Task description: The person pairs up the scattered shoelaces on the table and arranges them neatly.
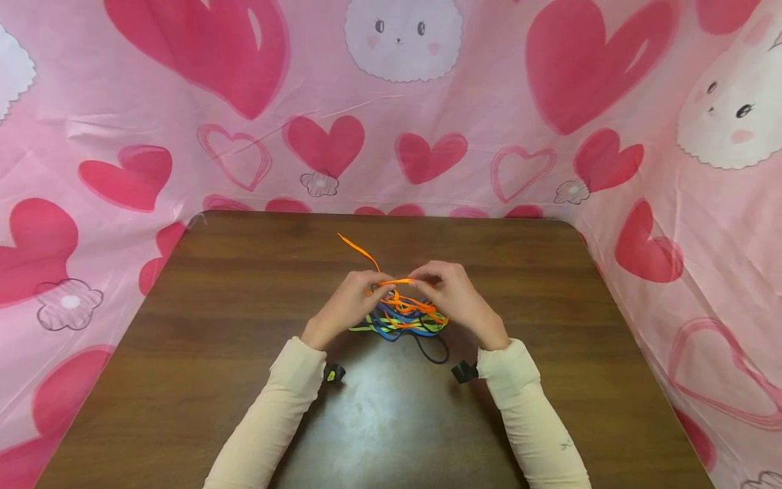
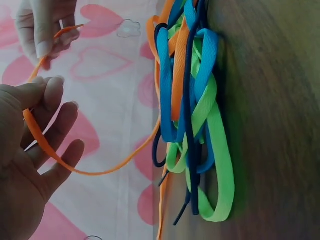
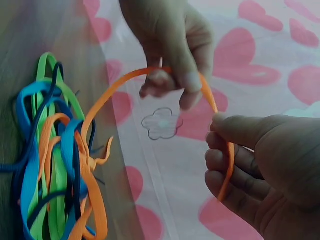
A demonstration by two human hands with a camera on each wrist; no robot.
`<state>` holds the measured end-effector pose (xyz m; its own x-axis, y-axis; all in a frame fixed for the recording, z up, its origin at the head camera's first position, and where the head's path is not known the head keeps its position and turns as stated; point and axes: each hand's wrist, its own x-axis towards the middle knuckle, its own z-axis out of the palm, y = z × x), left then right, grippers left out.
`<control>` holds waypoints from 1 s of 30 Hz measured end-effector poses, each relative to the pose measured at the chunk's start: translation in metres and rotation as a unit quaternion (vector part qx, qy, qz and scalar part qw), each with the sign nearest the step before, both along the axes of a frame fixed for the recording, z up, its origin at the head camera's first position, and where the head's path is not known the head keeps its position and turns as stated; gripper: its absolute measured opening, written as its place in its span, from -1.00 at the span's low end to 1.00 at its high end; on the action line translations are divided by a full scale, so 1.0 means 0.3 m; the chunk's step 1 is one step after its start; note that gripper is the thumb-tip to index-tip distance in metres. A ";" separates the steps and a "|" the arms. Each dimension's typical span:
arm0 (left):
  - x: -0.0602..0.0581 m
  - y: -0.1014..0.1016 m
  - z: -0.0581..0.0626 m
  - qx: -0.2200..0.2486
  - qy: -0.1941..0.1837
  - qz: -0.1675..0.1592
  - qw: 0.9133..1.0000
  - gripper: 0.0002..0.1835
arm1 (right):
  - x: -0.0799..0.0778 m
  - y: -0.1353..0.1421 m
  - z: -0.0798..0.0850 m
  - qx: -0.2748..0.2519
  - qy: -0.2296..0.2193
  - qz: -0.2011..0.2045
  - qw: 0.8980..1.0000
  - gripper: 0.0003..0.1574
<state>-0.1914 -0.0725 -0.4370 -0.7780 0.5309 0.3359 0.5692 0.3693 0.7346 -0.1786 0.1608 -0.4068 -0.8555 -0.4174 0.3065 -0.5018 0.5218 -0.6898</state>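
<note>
My left hand (image 1: 348,299) and right hand (image 1: 455,292) pinch the same orange flat shoelace (image 1: 398,280) between thumb and fingers. A short stretch of it runs taut between the two hands above the table. In the right wrist view, the lace's end part (image 3: 229,170) lies along the curled fingers of my right hand (image 3: 285,165). From my left hand (image 2: 25,165), the lace droops in a curve down to a tangled bundle of shoelaces (image 2: 192,95). Blue, green, dark navy and orange laces cross each other in that bundle, under my hands on the table.
The brown wooden table (image 1: 183,380) extends around the bundle. A separate orange lace end (image 1: 358,247) points away toward the far edge. A dark lace loop (image 1: 436,356) sticks out toward me. Pink heart-patterned cloth (image 1: 427,102) stands behind and beside the table.
</note>
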 end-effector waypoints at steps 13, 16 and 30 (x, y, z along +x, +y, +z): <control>0.026 -0.043 0.099 -0.021 0.019 0.030 0.999 -0.81 | -0.009 0.053 0.006 0.004 0.026 -0.031 0.999 -0.86; 0.029 -0.057 0.126 -0.006 0.031 0.039 0.999 -0.79 | -0.006 0.068 0.015 -0.002 0.030 -0.043 0.999 -0.86; 0.034 -0.112 0.187 0.061 0.123 0.095 0.986 -0.77 | -0.007 0.116 0.044 -0.019 0.052 -0.088 0.995 -0.88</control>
<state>-0.1813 -0.1061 -0.3810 -0.7464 0.3263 0.5800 0.6648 0.4039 0.6284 -0.1806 0.1954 -0.3935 -0.8769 -0.2504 0.4103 -0.4750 0.5823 -0.6598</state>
